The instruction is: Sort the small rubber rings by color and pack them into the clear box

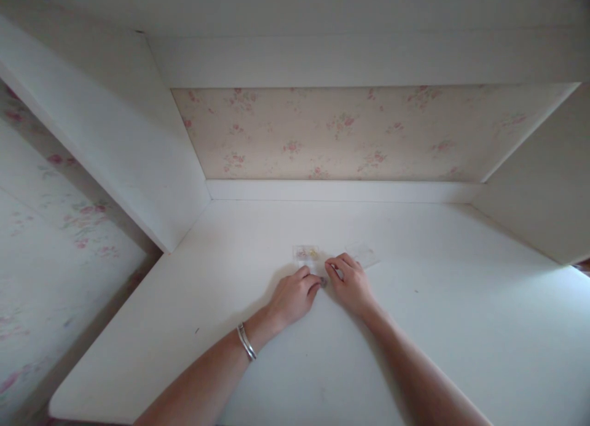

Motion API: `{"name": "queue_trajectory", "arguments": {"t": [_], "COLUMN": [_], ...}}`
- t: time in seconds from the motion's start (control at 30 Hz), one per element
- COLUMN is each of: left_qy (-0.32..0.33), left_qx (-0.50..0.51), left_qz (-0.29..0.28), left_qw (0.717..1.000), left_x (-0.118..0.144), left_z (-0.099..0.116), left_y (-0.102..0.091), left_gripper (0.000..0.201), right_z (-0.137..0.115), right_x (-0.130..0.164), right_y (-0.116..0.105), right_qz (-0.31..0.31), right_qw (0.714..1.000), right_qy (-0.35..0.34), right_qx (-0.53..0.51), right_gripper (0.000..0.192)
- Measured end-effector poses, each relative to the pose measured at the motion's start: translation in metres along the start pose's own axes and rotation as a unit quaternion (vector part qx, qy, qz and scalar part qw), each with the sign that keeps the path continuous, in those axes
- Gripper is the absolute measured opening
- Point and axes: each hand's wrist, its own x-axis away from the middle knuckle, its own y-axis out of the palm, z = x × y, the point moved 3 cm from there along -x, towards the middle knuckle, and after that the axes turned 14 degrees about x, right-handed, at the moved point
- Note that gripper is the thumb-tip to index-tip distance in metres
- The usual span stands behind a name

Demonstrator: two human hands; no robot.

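My left hand [295, 295], with a silver bracelet [246, 342] at its wrist, is closed in a pinch on a small greyish piece [323, 283] low over the white desk. The piece is too small for me to tell its kind. Close by on the right, my right hand [351, 283] has its thumb and forefinger pressed together. Whatever those fingertips may hold is too tiny to make out. Just beyond my left hand lies a small clear plastic case [305, 252] with little yellow and reddish bits in it. A flat clear plastic piece [366, 254], perhaps a lid, lies behind my right hand, partly covered by it.
The white desktop [258, 229] runs back to a low ledge [345, 191] under flowered wallpaper [295, 131]. White panels rise at the left [138, 137] and right [544, 186], and a shelf [359, 57] overhangs the back. Small dark specks mark the desktop.
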Motion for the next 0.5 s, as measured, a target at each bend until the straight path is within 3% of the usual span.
{"name": "queue_trajectory", "arguments": {"t": [0.5], "left_qy": [0.007], "left_qx": [-0.009], "left_qz": [0.001], "left_qw": [1.000], "left_x": [-0.0005], "left_z": [-0.0024], "left_y": [0.0012], "left_gripper": [0.028], "right_z": [-0.0040], "right_x": [0.0003], "right_y": [0.0020], "right_qz": [-0.024], "right_qw": [1.000], "right_qy": [-0.012], "right_qx": [0.016], "right_gripper": [0.016]}}
